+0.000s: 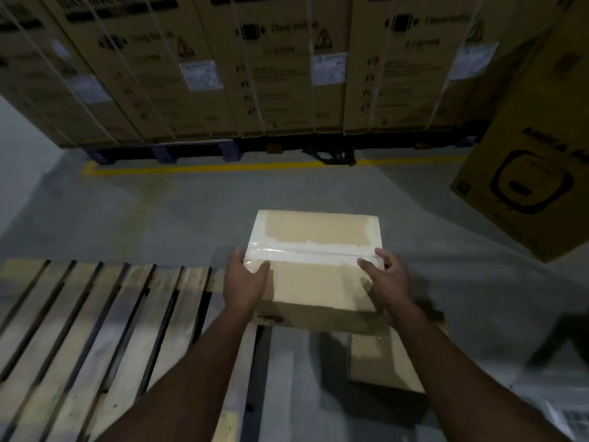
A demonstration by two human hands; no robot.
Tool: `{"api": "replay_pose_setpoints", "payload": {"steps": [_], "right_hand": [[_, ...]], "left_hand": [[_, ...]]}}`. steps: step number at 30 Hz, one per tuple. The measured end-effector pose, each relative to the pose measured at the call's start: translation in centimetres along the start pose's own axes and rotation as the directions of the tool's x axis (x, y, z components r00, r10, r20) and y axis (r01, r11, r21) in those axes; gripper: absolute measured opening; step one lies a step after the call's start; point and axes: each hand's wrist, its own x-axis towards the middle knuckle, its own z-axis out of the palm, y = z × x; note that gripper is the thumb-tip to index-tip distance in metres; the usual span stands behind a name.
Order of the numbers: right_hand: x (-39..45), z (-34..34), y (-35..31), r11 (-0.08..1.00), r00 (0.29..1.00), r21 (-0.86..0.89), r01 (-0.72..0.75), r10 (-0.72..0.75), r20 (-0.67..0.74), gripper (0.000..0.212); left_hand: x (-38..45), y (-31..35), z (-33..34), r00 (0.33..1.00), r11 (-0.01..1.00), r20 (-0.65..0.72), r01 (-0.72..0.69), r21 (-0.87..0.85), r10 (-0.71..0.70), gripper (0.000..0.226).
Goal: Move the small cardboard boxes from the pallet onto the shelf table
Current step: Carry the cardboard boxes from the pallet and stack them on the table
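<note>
Two bare forearms are reaching up from the bottom edge of the view, and both are ending in hands that are holding one small brown cardboard box [314, 263] sealed along its top seam with a glossy strip of clear tape [312, 255]. Starting at the left, a pale wooden slatted pallet [95, 314] is lying flat on the grey concrete floor [159, 202], its boards running away from the camera with dark gaps between them. The left hand [245, 282] is gripping the box's left side, thumb lying over the top face near the tape and fingers curling round the edge (their tips are hidden behind the carton). The box is sitting raised in front of the person, just beyond the pallet's right end, its near edge overhanging a second flat brown cardboard carton [389, 358] lying lower down. The right hand [387, 282] is clasping the box's right side in the same way, thumb on top and fingers wrapping the edge. Farther back, a yellow painted line [223, 168] is crossing the floor in front of a row of tall strapped cardboard cartons [255, 65] bearing white labels. At the far right a large yellow printed carton [535, 173] is standing tilted in the view.
</note>
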Motion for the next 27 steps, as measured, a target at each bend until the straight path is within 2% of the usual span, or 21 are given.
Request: {"api": "replay_pose_setpoints", "payload": {"steps": [3, 7, 9, 12, 16, 20, 27], "right_hand": [[-3.1, -3.1, -6.2, 0.998, 0.998, -0.011, 0.067, -0.067, 0.011, 0.046], [-9.1, -8.8, -14.6, 0.991, 0.992, 0.051, 0.123, -0.125, 0.030, 0.047], [-11.4, -11.0, -17.0, 0.985, 0.986, 0.065, 0.159, -0.161, 0.040, 0.051], [-16.0, -14.8, -21.8, 0.971, 0.975, 0.090, 0.220, -0.223, 0.021, 0.051], [-21.8, -19.5, -26.8, 0.944, 0.947, 0.080, 0.319, -0.315, -0.059, 0.051], [-28.0, -23.9, -29.1, 0.923, 0.919, 0.084, 0.375, -0.360, -0.159, 0.055], [-39.1, -29.8, -27.8, 0.910, 0.866, 0.086, 0.405, -0.352, -0.356, 0.042]], "left_hand": [[-2.5, 5.5, -3.6, 0.999, 0.999, -0.026, -0.032, -0.002, 0.032, 0.058], [-8.3, 14.0, -9.9, 0.992, 0.987, -0.047, -0.121, -0.103, 0.117, 0.048], [-10.4, 16.2, -11.8, 0.989, 0.977, -0.055, -0.142, -0.159, 0.135, 0.043], [-14.6, 20.4, -15.0, 0.985, 0.955, -0.068, -0.173, -0.243, 0.161, 0.049], [-19.9, 25.7, -18.2, 0.967, 0.916, -0.115, -0.253, -0.312, 0.227, 0.040], [-24.2, 30.4, -20.1, 0.940, 0.845, -0.147, -0.340, -0.412, 0.306, 0.032], [-30.6, 34.9, -22.1, 0.863, 0.745, -0.007, -0.441, -0.500, 0.506, 0.033]]}}
